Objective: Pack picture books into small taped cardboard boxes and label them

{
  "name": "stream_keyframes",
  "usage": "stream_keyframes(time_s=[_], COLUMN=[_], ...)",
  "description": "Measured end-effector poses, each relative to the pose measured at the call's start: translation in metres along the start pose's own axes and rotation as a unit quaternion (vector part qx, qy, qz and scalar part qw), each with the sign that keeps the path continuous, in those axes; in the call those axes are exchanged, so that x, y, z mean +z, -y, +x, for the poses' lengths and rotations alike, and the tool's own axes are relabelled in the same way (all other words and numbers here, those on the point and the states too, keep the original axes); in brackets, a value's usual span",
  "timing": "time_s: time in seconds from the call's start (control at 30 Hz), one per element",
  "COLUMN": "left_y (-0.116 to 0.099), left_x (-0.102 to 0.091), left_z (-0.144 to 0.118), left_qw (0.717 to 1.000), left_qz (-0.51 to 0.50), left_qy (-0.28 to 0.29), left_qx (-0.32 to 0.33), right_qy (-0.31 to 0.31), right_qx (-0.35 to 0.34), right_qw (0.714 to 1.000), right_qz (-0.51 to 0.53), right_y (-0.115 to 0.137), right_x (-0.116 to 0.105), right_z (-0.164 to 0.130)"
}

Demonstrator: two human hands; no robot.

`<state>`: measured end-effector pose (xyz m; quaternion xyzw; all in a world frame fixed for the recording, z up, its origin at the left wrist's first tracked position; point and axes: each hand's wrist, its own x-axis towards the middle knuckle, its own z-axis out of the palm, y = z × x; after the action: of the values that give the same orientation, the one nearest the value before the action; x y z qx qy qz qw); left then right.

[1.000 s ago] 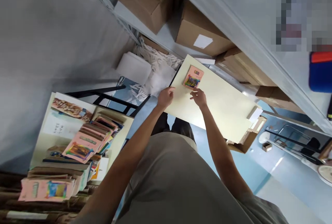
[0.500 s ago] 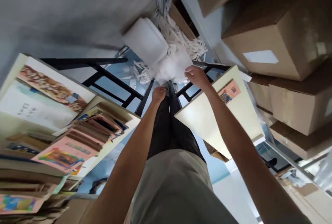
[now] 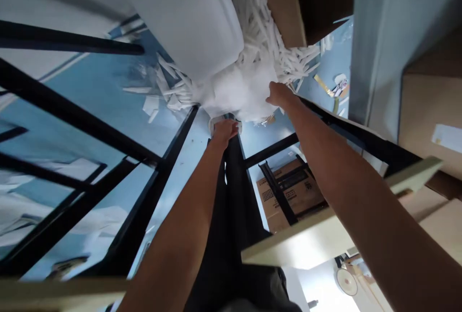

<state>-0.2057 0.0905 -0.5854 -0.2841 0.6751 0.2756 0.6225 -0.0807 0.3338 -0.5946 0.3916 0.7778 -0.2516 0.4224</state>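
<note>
A soft white sheet point(image 3: 249, 95), perhaps foam or thin plastic, lies low between my feet and a heap of white strips point(image 3: 258, 32). At its right edge, my right hand point(image 3: 283, 94) is closed, thumb and fingers pinched on the sheet. My left hand point(image 3: 225, 130) is down by my shoe at the sheet's near edge. Its fingers are curled in, and what they hold is hidden. Beyond the sheet, a thick, folded white stack point(image 3: 195, 23) with rounded corners leans over the strips.
Black metal table frames point(image 3: 173, 143) stand on both sides of my legs. A pale tabletop edge point(image 3: 299, 237) lies under my right arm. An open cardboard box point(image 3: 283, 8) is at the back, and a printed carton point(image 3: 288, 191) stands below right. Scraps litter the blue floor point(image 3: 104, 85).
My view has dropped lower and closer to the floor as I bend. Both hands have reached further down to the white sheet. The tabletops with papers and booklets have mostly left view.
</note>
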Motion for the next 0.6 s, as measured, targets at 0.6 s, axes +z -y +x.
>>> stream_keyframes(time_s=[0.6], left_y=[0.013], left_x=[0.114], left_z=[0.180], left_qw=[0.931], left_qz=[-0.330], left_qy=[0.080], left_qx=[-0.135], right_qy=[0.009], right_qx=[-0.076], right_qw=[0.996], right_qz=[-0.040], right_y=[-0.038], right_x=[0.040], right_z=[0.212])
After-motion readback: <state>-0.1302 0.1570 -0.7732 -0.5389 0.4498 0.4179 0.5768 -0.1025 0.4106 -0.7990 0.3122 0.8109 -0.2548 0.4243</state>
